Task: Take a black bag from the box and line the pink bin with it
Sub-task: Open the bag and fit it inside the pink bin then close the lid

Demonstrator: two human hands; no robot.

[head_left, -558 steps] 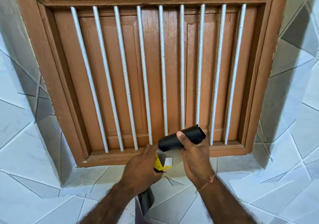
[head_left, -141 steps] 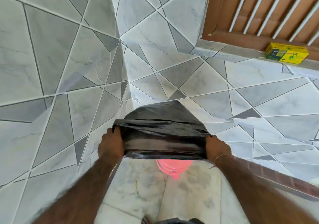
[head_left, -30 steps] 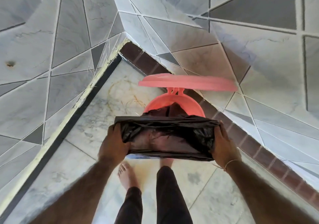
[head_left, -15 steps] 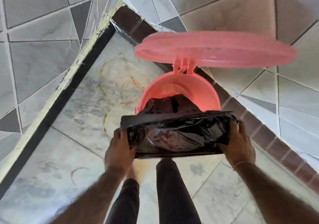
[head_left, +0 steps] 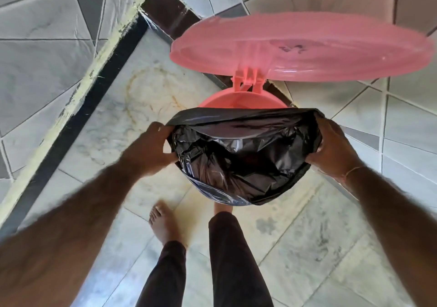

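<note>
The pink bin [head_left: 243,97] stands on the floor in a tiled corner, its round lid [head_left: 300,46] raised on its hinge. The black bag [head_left: 241,157] is spread wide open over the bin's mouth, its crumpled body hanging inside. The bag's near edge drapes over the bin's front rim; only the far pink rim shows. My left hand [head_left: 151,149] grips the bag's left edge and my right hand [head_left: 333,146] grips its right edge. The box is out of view.
Grey tiled walls [head_left: 47,46] meet in a corner behind the bin, with a dark skirting strip at their foot. My bare left foot [head_left: 163,221] stands on the marble floor [head_left: 118,122] just in front of the bin; my right foot is under the bag.
The bag's mouth has been pulled much wider and lowered onto the bin; its near edge now hangs over the front rim. The view has come closer to the bin.
</note>
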